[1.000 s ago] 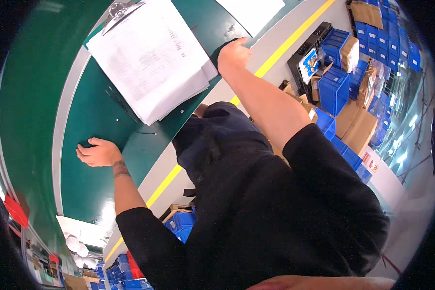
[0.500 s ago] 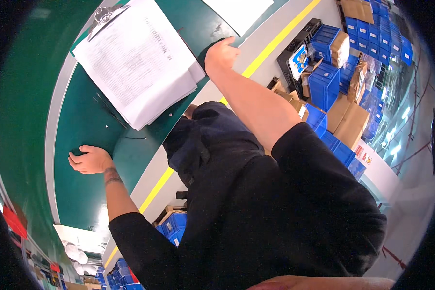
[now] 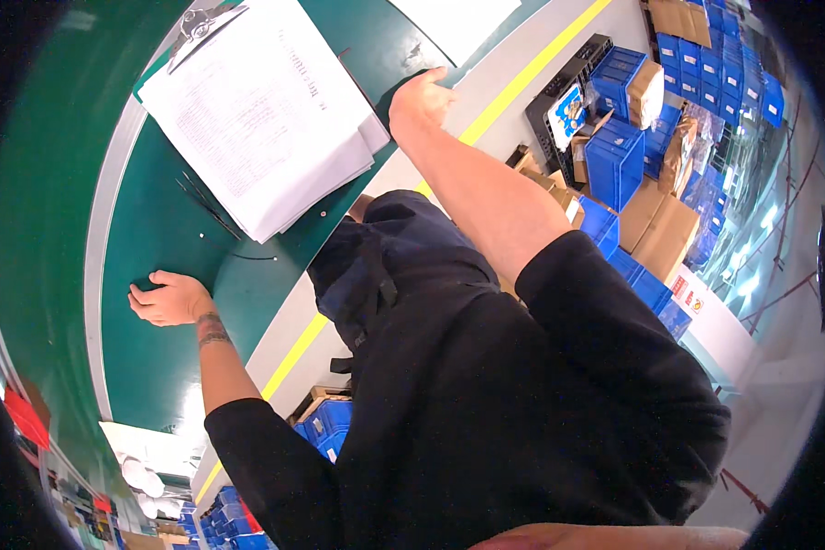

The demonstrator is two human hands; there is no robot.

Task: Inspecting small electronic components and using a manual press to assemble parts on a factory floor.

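Hands braced on green desk

Hands rest at opposite ends of a green desk [image 3: 156, 367]. Left hand [image 3: 170, 300], arm bent and tattooed at the wrist, lies on the surface with fingers curled loosely, grasping nothing. Right hand [image 3: 420, 96], arm stretched straight, touches the desk's edge near a white sheet [image 3: 454, 23]; whether its fingers grip the edge cannot be told. One clipboard [image 3: 257, 110] with a stack of papers lies between the hands. Several blue crates [image 3: 619, 156] and cardboard boxes [image 3: 665, 234] crowd the floor [image 3: 541, 64] beyond a yellow line [image 3: 522, 82].
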